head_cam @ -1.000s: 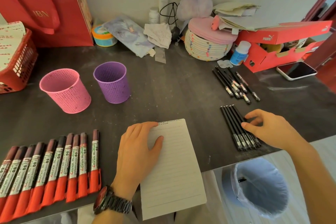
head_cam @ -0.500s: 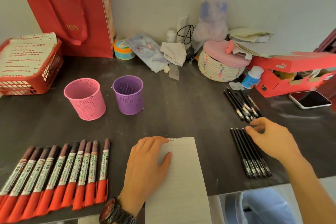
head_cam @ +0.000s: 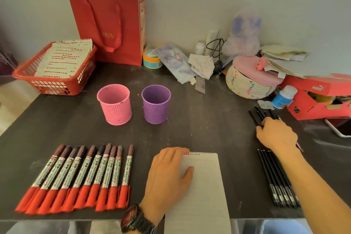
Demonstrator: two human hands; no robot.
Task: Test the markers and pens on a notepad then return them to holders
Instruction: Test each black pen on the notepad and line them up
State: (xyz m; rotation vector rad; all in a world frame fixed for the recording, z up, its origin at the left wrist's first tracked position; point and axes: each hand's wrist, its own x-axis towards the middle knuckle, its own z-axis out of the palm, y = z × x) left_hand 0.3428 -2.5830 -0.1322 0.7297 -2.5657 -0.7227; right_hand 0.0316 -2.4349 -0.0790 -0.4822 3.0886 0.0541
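Left hand (head_cam: 169, 173): fingers flat, together, pressing white lined paper notepad (head_cam: 203, 186).
Right hand (head_cam: 276, 135): fingers touching far slim black plastic pens (head_cam: 259, 113); grip unclear.

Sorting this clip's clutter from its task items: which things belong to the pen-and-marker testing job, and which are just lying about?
Job: notepad, markers, far black pens, near black pens, pink holder, purple holder.
Lying about: red bag, red basket, woven basket, shoebox, phone.
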